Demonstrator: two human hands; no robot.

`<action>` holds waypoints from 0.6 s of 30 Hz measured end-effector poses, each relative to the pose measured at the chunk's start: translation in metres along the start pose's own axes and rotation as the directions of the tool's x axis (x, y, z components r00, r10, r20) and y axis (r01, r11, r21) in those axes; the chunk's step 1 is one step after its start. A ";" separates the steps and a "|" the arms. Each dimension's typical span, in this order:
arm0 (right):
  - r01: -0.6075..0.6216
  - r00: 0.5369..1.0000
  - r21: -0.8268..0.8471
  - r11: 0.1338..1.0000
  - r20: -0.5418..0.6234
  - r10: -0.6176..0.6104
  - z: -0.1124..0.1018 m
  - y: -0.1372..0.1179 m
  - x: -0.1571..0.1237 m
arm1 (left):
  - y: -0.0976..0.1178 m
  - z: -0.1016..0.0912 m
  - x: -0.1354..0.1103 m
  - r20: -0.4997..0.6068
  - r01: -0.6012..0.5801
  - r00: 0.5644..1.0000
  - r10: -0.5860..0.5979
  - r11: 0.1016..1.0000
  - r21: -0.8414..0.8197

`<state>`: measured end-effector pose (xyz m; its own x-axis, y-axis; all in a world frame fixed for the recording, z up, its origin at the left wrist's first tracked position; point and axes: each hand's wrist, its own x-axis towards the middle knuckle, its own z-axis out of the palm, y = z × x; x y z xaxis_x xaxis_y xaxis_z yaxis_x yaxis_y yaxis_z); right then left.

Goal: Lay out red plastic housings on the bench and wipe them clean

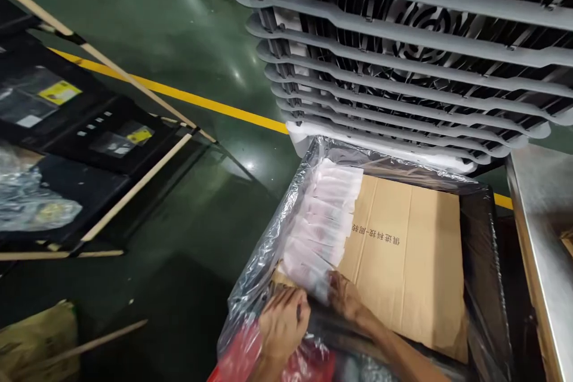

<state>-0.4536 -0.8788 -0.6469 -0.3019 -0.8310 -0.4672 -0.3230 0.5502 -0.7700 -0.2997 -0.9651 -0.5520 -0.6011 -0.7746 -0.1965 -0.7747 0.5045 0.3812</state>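
A row of overlapping white, thin-wrapped packets [320, 209] lies along the left side of a cardboard sheet [412, 262] inside a bin lined with clear plastic film [264, 245]. My right hand [344, 295] is at the near end of the row, its fingers closed around the end of a blurred white packet [313, 277]. Beside it, at the bin's near left corner, my left hand [284, 316] has its fingers curled. What lies under those fingers is hidden. Red material [244, 349] shows through the film below my left wrist.
A tall stack of grey slatted trays [403, 54] stands behind the bin. At the right is a metal-topped surface [544, 209]. A rack of pale poles [138, 185] holds black bins [76, 107] at the left. A yellowish sack [42, 340] lies on the green floor.
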 end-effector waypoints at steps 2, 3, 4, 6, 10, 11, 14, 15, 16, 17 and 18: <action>0.000 0.998 -0.031 1.000 -0.061 -0.002 -0.017 -0.004 0.008 | -0.002 0.001 0.000 -0.010 -0.005 1.000 0.005 1.000 -0.012; 0.005 0.994 -0.045 0.999 -0.107 -0.010 -0.026 -0.007 0.015 | -0.003 0.002 -0.001 -0.016 -0.009 1.000 0.008 1.000 -0.015; 0.014 0.989 -0.057 0.998 -0.149 -0.022 -0.032 -0.011 0.023 | -0.004 0.003 -0.001 -0.023 -0.014 1.000 0.013 1.000 -0.018; 0.041 0.979 -0.075 0.996 -0.196 -0.055 -0.039 -0.017 0.039 | -0.007 0.004 -0.003 -0.038 -0.027 0.999 0.026 0.999 -0.018; 0.071 0.979 -0.088 0.994 -0.187 -0.087 -0.028 -0.023 0.052 | -0.010 0.005 -0.004 -0.072 -0.064 0.995 0.064 0.998 0.000; 0.071 0.979 -0.091 0.993 -0.187 -0.087 -0.025 -0.023 0.051 | -0.010 0.004 -0.004 -0.083 -0.076 0.994 0.076 0.997 0.007; 0.069 0.973 -0.108 0.992 -0.214 -0.091 -0.030 -0.024 0.048 | -0.012 0.001 -0.003 -0.103 -0.125 0.986 0.127 0.992 0.027; 0.069 0.967 -0.115 0.991 -0.235 -0.095 -0.036 -0.025 0.051 | -0.012 0.000 -0.003 -0.108 -0.142 0.984 0.145 0.989 0.035; 0.069 0.960 -0.121 0.990 -0.263 -0.100 -0.043 -0.025 0.057 | -0.012 -0.002 -0.003 -0.114 -0.156 0.981 0.160 0.987 0.044; 0.068 0.950 -0.126 0.990 -0.295 -0.103 -0.051 -0.026 0.064 | -0.013 -0.003 -0.003 -0.119 -0.167 0.978 0.172 0.984 0.055; 0.065 0.941 -0.130 0.989 -0.323 -0.104 -0.058 -0.026 0.074 | -0.013 -0.005 -0.003 -0.123 -0.177 0.975 0.184 0.982 0.066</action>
<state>-0.5196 -0.9501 -0.6359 -0.5401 -0.8126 -0.2190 -0.4560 0.5013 -0.7354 -0.2868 -0.9711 -0.5521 -0.7044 -0.7098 -0.0102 -0.6675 0.6574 0.3498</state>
